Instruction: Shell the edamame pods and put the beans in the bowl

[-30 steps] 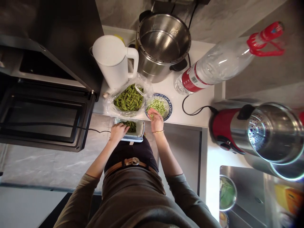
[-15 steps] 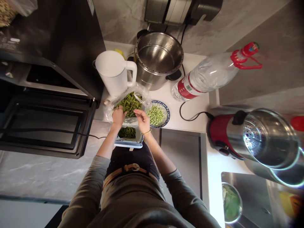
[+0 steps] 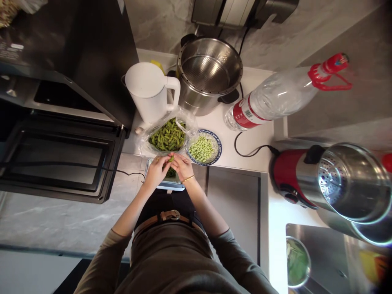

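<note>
My left hand (image 3: 157, 168) and my right hand (image 3: 181, 166) meet just in front of the counter edge. Between their fingertips they pinch one green bean pod (image 3: 171, 158), partly hidden by the fingers. Right behind them an open clear plastic bag (image 3: 142, 143) holds a heap of green pods (image 3: 168, 134). To the right of the bag stands a blue-rimmed plate (image 3: 219, 149) with shelled green beans (image 3: 201, 149) on it. Below my hands is a lined bin (image 3: 171, 187) with dark green pods or shells inside, mostly covered by the hands.
Behind the bag stand a white pitcher (image 3: 147, 92) and a steel steamer pot (image 3: 208, 98). A large water bottle (image 3: 272, 100) leans right of them. A red and steel appliance (image 3: 286, 171) and a sink (image 3: 327, 249) are at the right; an opened oven door (image 3: 61, 163) juts out left.
My left hand has come out of the bag and back toward my body. My right hand has drawn in beside it, and both now hold a pod over the bin.
</note>
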A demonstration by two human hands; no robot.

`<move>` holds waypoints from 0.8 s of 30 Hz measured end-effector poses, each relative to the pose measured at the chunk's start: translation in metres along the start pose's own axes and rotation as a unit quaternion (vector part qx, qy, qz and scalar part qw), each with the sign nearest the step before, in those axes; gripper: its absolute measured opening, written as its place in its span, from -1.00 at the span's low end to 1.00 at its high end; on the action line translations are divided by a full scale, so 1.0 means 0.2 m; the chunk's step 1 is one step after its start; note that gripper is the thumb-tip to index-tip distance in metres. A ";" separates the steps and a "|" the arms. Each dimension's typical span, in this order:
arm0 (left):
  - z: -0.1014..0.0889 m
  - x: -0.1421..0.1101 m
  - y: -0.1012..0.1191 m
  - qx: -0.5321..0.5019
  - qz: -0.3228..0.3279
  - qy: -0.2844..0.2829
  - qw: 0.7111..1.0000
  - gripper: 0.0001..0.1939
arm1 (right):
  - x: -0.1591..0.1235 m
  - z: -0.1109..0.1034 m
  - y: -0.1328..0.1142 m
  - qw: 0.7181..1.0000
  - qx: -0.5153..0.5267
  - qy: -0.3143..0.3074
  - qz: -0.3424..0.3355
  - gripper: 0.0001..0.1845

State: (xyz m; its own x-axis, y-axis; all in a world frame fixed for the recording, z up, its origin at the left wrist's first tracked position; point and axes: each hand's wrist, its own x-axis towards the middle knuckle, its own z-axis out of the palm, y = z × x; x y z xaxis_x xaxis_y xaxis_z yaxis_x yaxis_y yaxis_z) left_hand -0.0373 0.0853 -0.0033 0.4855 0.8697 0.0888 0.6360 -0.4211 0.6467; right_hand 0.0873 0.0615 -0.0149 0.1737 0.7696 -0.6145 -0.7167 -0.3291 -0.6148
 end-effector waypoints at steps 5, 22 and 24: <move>0.04 -0.13 0.01 0.167 0.015 -0.043 0.985 -0.76 | -0.09 -0.01 0.10 0.999 0.011 0.031 0.009 -0.61; 0.16 -0.18 0.12 -0.245 -0.182 0.048 0.951 -0.60 | -0.18 0.07 0.15 0.990 0.016 0.052 -0.130 -0.70; 0.17 -0.18 0.14 -0.305 -0.218 0.073 0.924 -0.56 | -0.19 0.07 0.14 0.988 0.002 0.030 -0.152 -0.72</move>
State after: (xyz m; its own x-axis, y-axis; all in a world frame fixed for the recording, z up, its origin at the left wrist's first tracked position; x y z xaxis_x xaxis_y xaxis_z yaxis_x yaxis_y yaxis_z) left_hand -0.0165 0.0342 -0.0132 0.1483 0.9667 -0.2085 0.2741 0.1624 0.9479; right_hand 0.0511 0.0312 -0.0012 0.4211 0.7984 -0.4303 -0.6273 -0.0862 -0.7740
